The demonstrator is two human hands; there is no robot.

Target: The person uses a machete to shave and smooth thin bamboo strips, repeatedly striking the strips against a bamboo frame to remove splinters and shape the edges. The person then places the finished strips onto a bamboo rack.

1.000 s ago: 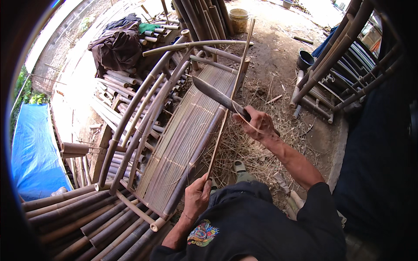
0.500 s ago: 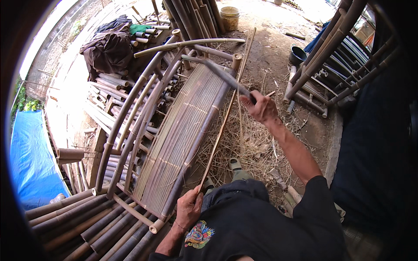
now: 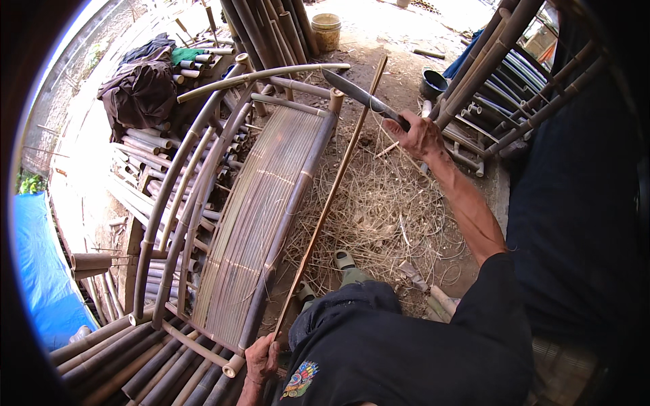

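A long, thin bamboo strip (image 3: 328, 201) slants up and away from my left hand (image 3: 261, 358), whose fingers are closed round its near end. In my right hand (image 3: 418, 137) is the dark handle of a machete (image 3: 362, 97). Its long blade points to the far left and crosses the strip near the far end; whether they touch I cannot tell. Left of the strip stands a bamboo bench (image 3: 261, 203) with a slatted seat and a curved backrest. A loose curved bamboo piece (image 3: 264, 77) lies across its far end.
Shavings (image 3: 379, 196) litter the ground around my feet. Cut bamboo poles (image 3: 152, 162) are stacked behind the bench, with more poles (image 3: 135, 358) at the near left. A bamboo frame (image 3: 494, 74) stands at the right. A bucket (image 3: 326, 32) and a black basin (image 3: 433, 82) are farther off.
My left hand has drawn nearer to me with the strip's end. The machete, blurred before, now shows sharply and sits farther up the strip. The whole view has shifted slightly.
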